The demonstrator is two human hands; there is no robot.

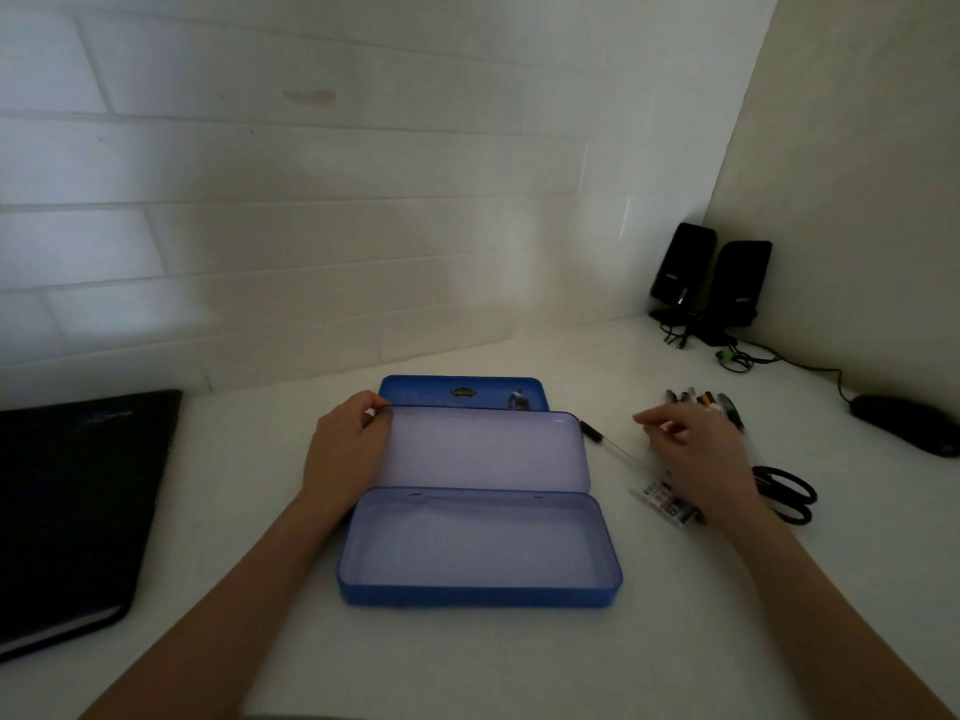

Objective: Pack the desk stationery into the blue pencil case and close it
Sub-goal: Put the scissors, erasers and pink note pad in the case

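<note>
The blue pencil case (480,592) lies open in the middle of the white desk, its tray empty. Its lid (483,449) is folded back, and a second blue lid-like part (462,392) shows behind it. My left hand (345,444) grips the lid's left far corner. My right hand (696,449) hovers with fingers spread over a row of pens and markers (701,400). A clear pen with a black cap (608,446) lies between the case and that hand. Black scissors (787,493) lie to the right of my wrist.
A black folder (72,506) lies at the desk's left edge. Two black speakers (711,278) with cables stand in the back right corner, and a black mouse (906,423) sits at far right. A tiled wall runs close behind the case.
</note>
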